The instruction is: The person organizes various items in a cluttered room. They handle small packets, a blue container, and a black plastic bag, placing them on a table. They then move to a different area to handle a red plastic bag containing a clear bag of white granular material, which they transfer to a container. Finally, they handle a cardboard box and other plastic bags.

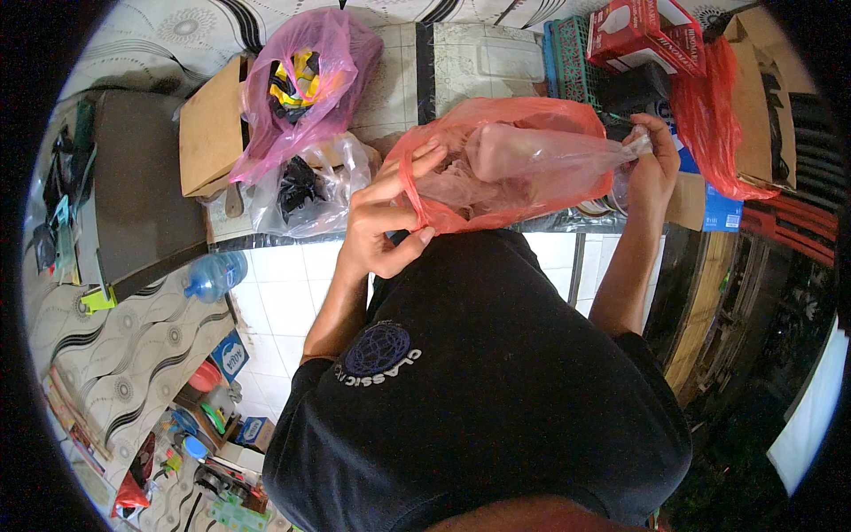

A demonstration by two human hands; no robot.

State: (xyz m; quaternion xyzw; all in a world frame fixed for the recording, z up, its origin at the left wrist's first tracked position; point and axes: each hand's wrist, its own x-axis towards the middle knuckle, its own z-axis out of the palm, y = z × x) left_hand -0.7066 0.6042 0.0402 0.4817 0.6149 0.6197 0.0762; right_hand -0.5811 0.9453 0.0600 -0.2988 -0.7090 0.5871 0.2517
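Note:
A thin red plastic bag (565, 113) lies open-mouthed on the tiled counter in front of me. At its left rim, my left hand (385, 223) pinches the edge between thumb and forefinger, with the other fingers reaching over the opening. A clear plastic bag (565, 151) stretches across the red bag's mouth, with something pale inside that I cannot make out. My right hand (651, 156) grips its gathered end at the right. Crumpled clear plastic (455, 183) fills the rest of the red bag.
Left on the counter (392, 73) are a pink plastic bag (359, 50), a clear bag (346, 173) holding black plastic, and a cardboard box (211, 130). To the right stand a green basket (572, 56), a red carton (641, 33) and another red bag (708, 126). A water bottle (216, 276) lies below left.

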